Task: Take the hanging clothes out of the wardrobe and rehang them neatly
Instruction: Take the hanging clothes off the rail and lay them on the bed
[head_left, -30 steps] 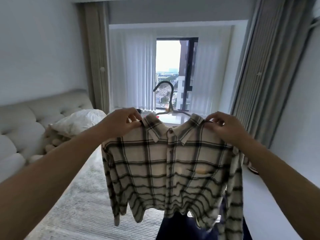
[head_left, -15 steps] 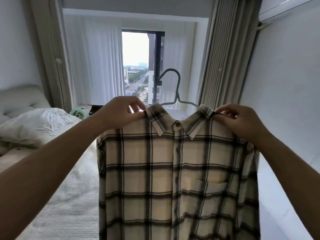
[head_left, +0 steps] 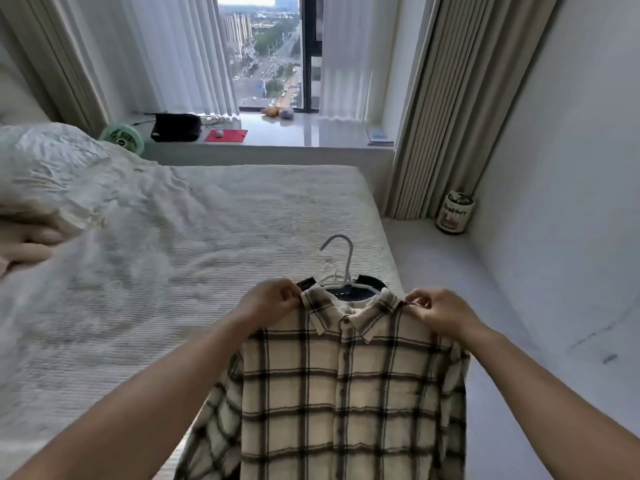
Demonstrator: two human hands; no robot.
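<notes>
Bed [head_left: 207, 237] fills the left & centre, w/ a dark garment [head_left: 367, 284] on its near right edge. Plaid shirt [head_left: 346, 393] hangs in front of it, shoulder line running left-right. Left hand [head_left: 273, 303] pinches the left shoulder, right hand [head_left: 440, 311] the right, equally near. Pale hanger [head_left: 341, 268] probably sits inside the collar, hook pointing far.

A big bed [head_left: 225, 230] with a white cover sits under a bright window [head_left: 266, 53] with long curtains [head_left: 446, 98] and white walls [head_left: 568, 133].
</notes>
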